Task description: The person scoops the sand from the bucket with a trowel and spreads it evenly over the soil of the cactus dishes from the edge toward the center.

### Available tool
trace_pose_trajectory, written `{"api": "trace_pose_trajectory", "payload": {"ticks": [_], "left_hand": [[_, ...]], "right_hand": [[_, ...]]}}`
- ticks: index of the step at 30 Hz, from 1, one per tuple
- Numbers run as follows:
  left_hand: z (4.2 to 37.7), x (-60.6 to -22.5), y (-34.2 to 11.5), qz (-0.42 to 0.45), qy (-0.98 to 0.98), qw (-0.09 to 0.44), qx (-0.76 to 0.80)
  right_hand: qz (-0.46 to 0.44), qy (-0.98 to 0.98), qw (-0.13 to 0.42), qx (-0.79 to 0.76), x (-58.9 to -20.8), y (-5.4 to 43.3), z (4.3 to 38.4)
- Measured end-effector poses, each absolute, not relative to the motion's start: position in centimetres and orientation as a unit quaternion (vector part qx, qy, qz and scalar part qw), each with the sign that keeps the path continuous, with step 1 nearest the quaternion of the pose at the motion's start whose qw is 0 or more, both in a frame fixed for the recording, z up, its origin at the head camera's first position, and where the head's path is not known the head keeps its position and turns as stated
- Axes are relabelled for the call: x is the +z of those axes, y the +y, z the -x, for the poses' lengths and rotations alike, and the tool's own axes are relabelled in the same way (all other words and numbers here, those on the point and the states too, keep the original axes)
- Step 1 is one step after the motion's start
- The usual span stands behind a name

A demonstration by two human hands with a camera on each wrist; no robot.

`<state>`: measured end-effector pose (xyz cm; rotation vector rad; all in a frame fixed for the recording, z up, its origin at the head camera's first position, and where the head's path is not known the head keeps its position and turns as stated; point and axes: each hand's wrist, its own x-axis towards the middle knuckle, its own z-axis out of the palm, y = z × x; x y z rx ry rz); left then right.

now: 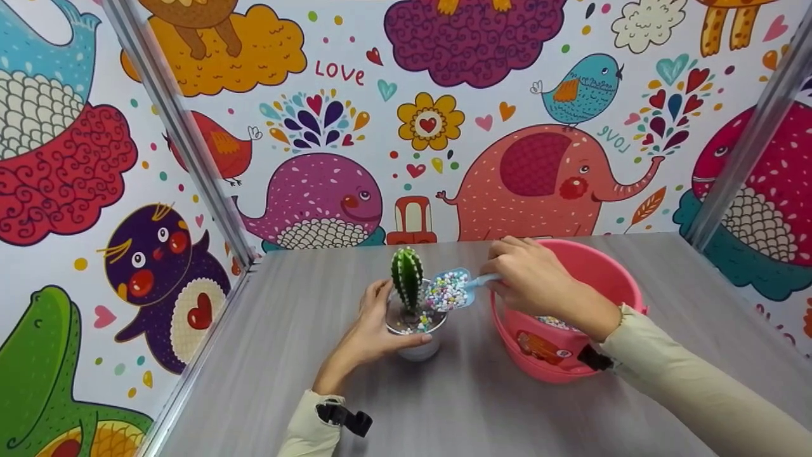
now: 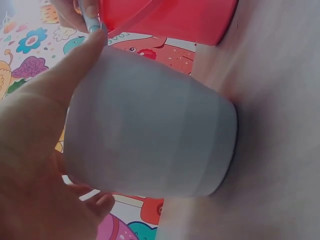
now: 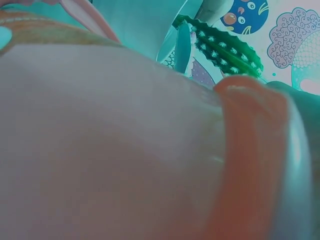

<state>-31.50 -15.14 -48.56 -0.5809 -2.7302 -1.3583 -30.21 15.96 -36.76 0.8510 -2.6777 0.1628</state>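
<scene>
A green cactus (image 1: 407, 277) stands upright in a white pot (image 1: 419, 346) on the table. My left hand (image 1: 374, 330) grips the pot, thumb along the front of the rim and fingers round the far left side; the left wrist view shows the pot's wall (image 2: 150, 125) up close. My right hand (image 1: 530, 273) holds a light blue scoop (image 1: 471, 285) by its handle. Small multicoloured pebbles (image 1: 448, 291) fill the scoop, which tilts over the pot's right rim. Some pebbles lie on the soil (image 1: 406, 317) beside the cactus.
A pink bucket (image 1: 625, 279) stands to the right, under my right forearm, with more pebbles (image 1: 557, 322) inside. Its wall fills much of the right wrist view. Printed panels (image 1: 355, 127) with cartoon animals enclose the grey table (image 1: 469, 406) at the back and sides.
</scene>
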Motion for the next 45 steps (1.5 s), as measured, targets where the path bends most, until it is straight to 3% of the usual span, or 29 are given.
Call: {"api": "trace_pose_trajectory", "payload": {"ticks": [27, 36, 45], "left_hand": [[31.7, -48.6, -15.9, 0.21, -0.867, -0.014, -0.452], [31.3, -48.6, -14.9, 0.173, -0.88, 0.022, -0.441], [31.4, -48.6, -15.0, 0.182, -0.874, 0.023, -0.451]], "right_hand": [[-0.293, -0.939, 0.174, 0.046, -36.9, 15.8, 30.2], [-0.29, -0.939, 0.176, 0.05, -36.9, 15.6, 30.2], [-0.296, -0.936, 0.185, 0.043, -36.9, 15.6, 30.1]]}}
